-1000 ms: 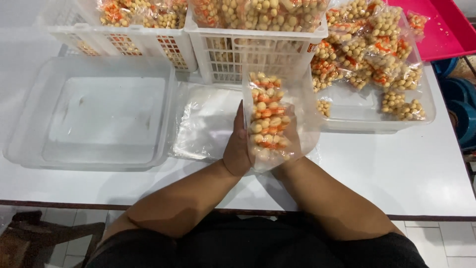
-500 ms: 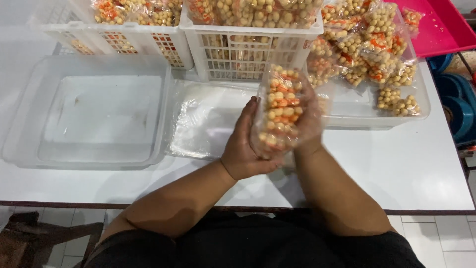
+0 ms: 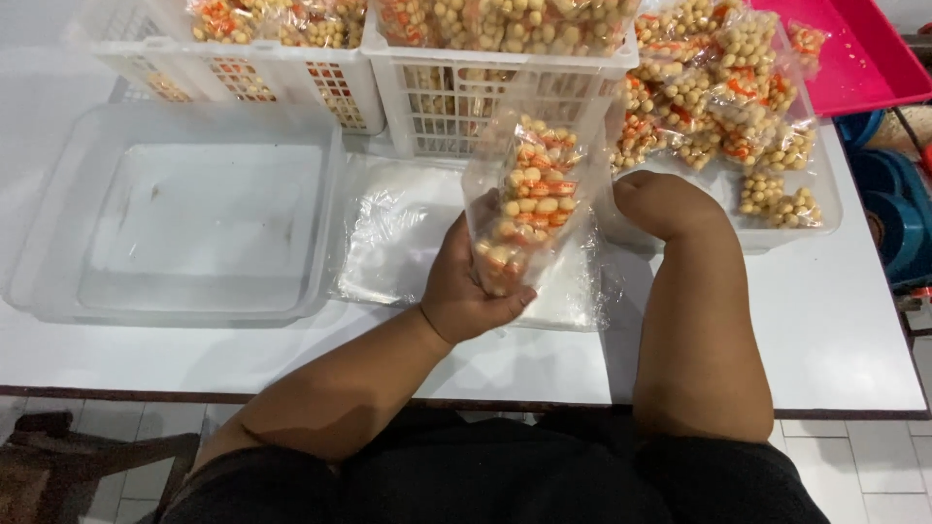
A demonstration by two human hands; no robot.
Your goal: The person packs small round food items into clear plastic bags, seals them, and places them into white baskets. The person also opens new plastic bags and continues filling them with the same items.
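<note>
Two hands up, mid frame: I read them off the head view, one busy, one partly hidden.
Left hand point(image 3: 464, 291): fingers curled shut round the bottom end of a clear bag of small snack packets point(image 3: 529, 199), thumb side toward me; bag stands nearly upright, tilted a bit right.
Bag position: centre of frame, lifted above the table, in front of the middle basket.
Right hand point(image 3: 658, 199): just right of the bag, bent away from me at the wrist so I see only the back of it; I cannot tell how open it is or whether it touches the bag.
Under the hands: flat stack of empty clear plastic bags point(image 3: 408, 243) lying on the white table point(image 3: 835, 340).
Left of frame: big clear empty tub point(image 3: 58, 281), touching the stack's left edge.
Top centre: white slotted basket point(image 3: 427, 107) heaped with the same packets.
Top left: second white basket point(image 3: 291, 82), packets inside.
Upper right: clear tray point(image 3: 820, 218) piled with loose packets, just beyond the right hand.
Top right corner: pink tray point(image 3: 864, 58), a packet on it.
Right edge: blue tub point(image 3: 898, 213) off the table.
</note>
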